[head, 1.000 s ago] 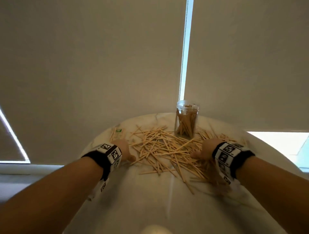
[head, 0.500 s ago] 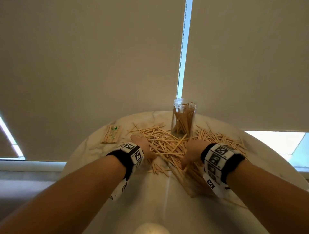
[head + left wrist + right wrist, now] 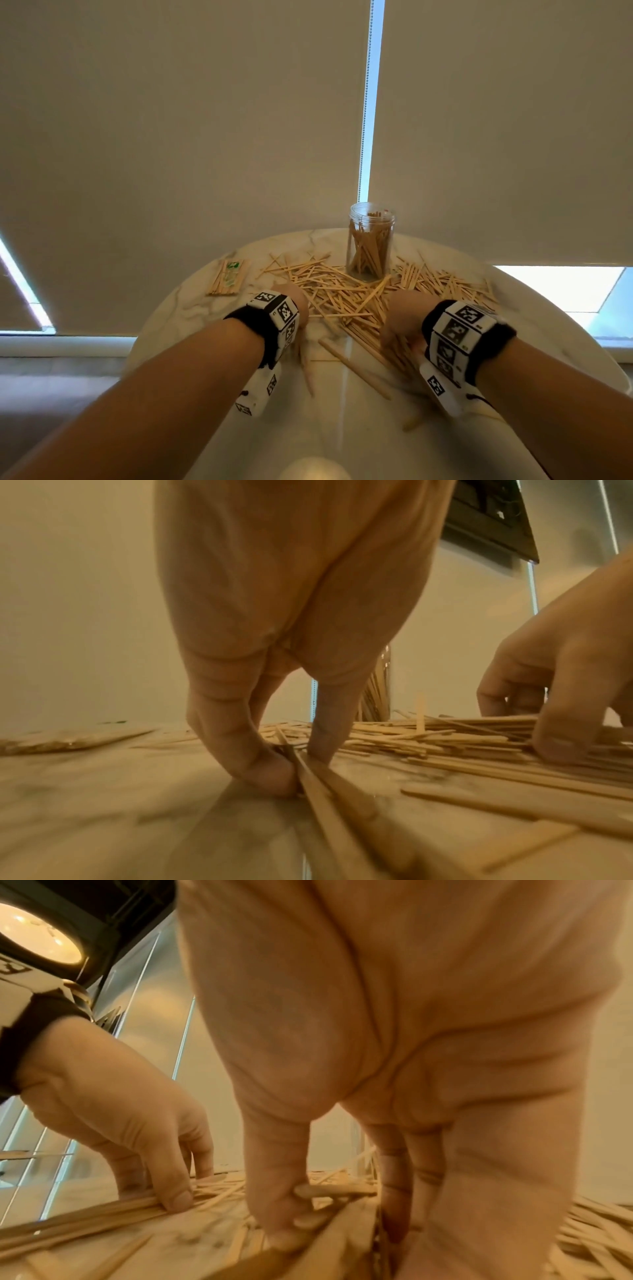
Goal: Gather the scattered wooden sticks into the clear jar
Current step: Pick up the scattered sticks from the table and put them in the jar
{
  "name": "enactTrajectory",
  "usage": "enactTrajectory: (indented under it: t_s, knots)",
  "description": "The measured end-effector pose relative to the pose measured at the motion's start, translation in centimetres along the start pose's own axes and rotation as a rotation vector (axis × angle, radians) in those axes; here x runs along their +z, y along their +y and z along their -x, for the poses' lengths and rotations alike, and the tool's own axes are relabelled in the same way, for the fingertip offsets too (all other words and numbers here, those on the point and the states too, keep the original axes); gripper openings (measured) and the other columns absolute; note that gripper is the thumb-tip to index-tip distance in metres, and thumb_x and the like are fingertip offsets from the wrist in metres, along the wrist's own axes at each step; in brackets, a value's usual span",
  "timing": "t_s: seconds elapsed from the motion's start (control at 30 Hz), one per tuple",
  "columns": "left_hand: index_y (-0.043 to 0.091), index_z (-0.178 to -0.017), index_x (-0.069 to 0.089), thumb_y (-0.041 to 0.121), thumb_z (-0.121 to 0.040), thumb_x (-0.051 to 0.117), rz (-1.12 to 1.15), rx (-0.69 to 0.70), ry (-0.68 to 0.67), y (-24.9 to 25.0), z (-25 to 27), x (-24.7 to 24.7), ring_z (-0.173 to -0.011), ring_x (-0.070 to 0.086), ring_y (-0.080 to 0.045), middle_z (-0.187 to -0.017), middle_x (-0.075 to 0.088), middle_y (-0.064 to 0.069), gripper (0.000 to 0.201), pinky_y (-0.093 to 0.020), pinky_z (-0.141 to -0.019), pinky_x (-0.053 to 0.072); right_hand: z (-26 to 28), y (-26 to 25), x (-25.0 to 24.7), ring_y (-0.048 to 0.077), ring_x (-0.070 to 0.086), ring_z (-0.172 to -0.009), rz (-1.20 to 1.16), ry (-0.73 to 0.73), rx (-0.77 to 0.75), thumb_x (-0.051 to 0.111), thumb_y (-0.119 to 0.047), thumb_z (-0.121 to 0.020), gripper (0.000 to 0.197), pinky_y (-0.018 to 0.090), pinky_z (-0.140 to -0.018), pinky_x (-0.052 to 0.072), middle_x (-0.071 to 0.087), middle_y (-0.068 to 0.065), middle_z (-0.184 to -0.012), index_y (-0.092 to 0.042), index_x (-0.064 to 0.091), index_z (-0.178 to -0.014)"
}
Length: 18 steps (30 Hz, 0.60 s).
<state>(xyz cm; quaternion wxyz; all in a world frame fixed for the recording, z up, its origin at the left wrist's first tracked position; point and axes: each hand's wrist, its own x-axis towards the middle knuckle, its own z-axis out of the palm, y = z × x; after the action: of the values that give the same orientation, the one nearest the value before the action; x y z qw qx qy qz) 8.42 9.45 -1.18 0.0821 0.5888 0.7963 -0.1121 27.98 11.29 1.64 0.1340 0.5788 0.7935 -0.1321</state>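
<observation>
Many thin wooden sticks (image 3: 342, 296) lie scattered over the round marble table (image 3: 191, 308). The clear jar (image 3: 370, 241) stands upright at the far edge, partly filled with sticks. My left hand (image 3: 292, 297) is at the pile's left side. In the left wrist view, my left hand (image 3: 298, 767) pinches a few sticks (image 3: 329, 804) between thumb and finger against the table. My right hand (image 3: 399, 317) is at the pile's near right. My right hand (image 3: 339, 1231) grips a bundle of sticks (image 3: 329, 1191) between thumb and curled fingers.
A wrapped packet of sticks (image 3: 228, 281) lies at the table's far left. A few loose sticks (image 3: 356, 368) lie nearer me between my arms. Window blinds (image 3: 205, 120) hang close behind the table and jar.
Both hands have moved inward toward each other and closer to me, dragging sticks along. The pile between them is narrower, and both hands now hold sticks.
</observation>
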Motion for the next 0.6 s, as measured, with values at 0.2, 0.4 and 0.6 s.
enactTrajectory:
  t_s: [0.2, 0.4, 0.6]
  knots:
    - [0.005, -0.109, 0.066, 0.024, -0.098, 0.055, 0.018, 0.011, -0.029, 0.1, 0.5, 0.2, -0.093, 0.060, -0.021, -0.099, 0.062, -0.007, 0.025, -0.027, -0.074, 0.046, 1.2, 0.3, 0.5, 0.021, 0.057, -0.092, 0.020, 0.039, -0.034, 0.068, -0.028, -0.092, 0.029, 0.027, -0.078, 0.049, 0.059, 0.006, -0.097, -0.004, 0.066, -0.110]
    - [-0.001, -0.131, 0.056, 0.012, -0.104, 0.040, 0.193, -0.022, 0.014, -0.2, 1.9, 0.4, -0.119, 0.056, -0.027, -0.123, 0.061, -0.014, 0.034, -0.030, -0.094, 0.044, 1.4, 0.7, 1.5, 0.016, 0.048, -0.066, 0.007, 0.041, -0.036, 0.047, -0.016, -0.099, 0.030, 0.021, -0.055, 0.039, 0.051, 0.002, -0.076, -0.015, 0.047, -0.068]
    - [-0.006, -0.127, 0.059, 0.007, -0.105, 0.038, 0.445, -0.017, 0.022, 0.0, 2.9, 0.4, -0.097, 0.054, -0.028, -0.110, 0.057, -0.019, 0.034, -0.033, -0.094, 0.046, 3.7, 1.3, 0.8, 0.014, 0.043, -0.058, -0.107, 0.065, -0.032, 0.043, -0.012, -0.100, 0.033, 0.019, -0.053, 0.035, 0.052, 0.002, -0.071, -0.013, 0.049, -0.067]
